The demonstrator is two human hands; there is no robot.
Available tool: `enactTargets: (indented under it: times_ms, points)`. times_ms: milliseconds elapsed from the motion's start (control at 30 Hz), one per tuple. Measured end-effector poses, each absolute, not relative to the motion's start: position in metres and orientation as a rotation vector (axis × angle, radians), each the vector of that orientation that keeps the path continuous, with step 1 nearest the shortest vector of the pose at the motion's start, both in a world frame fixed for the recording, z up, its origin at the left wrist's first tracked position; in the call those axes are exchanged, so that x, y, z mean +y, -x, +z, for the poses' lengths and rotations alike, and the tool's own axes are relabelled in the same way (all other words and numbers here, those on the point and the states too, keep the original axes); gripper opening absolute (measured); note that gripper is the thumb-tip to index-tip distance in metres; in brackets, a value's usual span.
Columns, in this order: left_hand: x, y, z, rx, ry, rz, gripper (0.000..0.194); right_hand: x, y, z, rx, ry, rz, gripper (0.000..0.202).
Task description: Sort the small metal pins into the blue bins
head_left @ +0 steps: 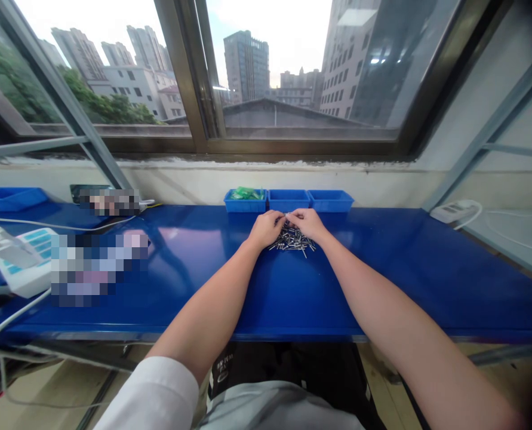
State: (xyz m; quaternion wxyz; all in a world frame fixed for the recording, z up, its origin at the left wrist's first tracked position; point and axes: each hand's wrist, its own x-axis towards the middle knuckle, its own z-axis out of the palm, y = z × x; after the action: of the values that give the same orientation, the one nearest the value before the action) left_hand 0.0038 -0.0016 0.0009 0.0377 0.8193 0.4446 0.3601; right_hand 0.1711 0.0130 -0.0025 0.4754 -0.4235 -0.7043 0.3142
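Noting the Present Setup

We are working at a blue table (pixel 288 298) below a window (pixel 198 113). Three blue bins (pixel 288 203) are lining its far edge, the leftmost holding green items (pixel 246 193); a white power strip (pixel 449 213) is lying at far right. Metal pins (pixel 295 240) are lying heaped mid-table, our left hand (pixel 266 230) and right hand (pixel 309 224) partly hiding them. Fingers on both are resting nearly closed; we cannot tell whether they are gripping pins.

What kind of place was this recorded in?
Probably a small-parts workshop or assembly area: a blue workbench beneath a window, three blue bins in a row, and a heap of small metal pieces.
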Motion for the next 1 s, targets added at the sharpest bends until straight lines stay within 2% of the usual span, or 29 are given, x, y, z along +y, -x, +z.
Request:
enactTargets:
  times_ms: [233,400,767,1000]
  points:
    - [0.0,-0.003,0.001,1.413,-2.508,1.079,0.024,0.01,-0.171,0.002,-1.586,0.982,0.854,0.028]
    - [0.001,-0.003,-0.001,1.43,-2.408,1.208,0.027,0.012,-0.173,0.003,-1.505,0.973,0.863,0.028]
    - [0.003,-0.002,-0.004,1.535,-2.303,1.159,0.033,0.036,-0.211,-0.008,-1.379,1.198,0.459,0.052]
    - [0.003,-0.002,-0.004,1.559,-2.298,1.099,0.033,0.03,-0.221,-0.006,-1.343,1.644,0.196,0.061]
